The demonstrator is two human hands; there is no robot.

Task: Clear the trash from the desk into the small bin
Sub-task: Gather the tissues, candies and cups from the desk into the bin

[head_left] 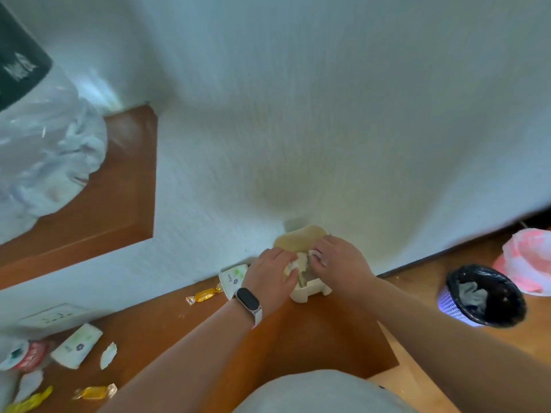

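A small cream bin [310, 292] with its lid up stands on the brown desk [167, 329] against the wall. Both my hands are over its mouth. My left hand [272, 272], with a watch on the wrist, grips a crumpled white tissue [298, 262] at the opening. My right hand [340, 260] pinches a small white scrap at the bin's rim. More trash lies on the desk: a yellow candy wrapper [204, 295], a tissue packet [234, 278] by the wall, a paper cup [77, 345], another yellow wrapper [95, 392] and white scraps [108, 354].
A purple basket with a black liner [483, 296] stands on the floor to the right, beside a pink bag [527, 257]. A clear plastic bag [44, 150] sits on a shelf at the left. A wall socket [56, 315] is near the cup. A red-and-white container [26, 354] lies at the left edge.
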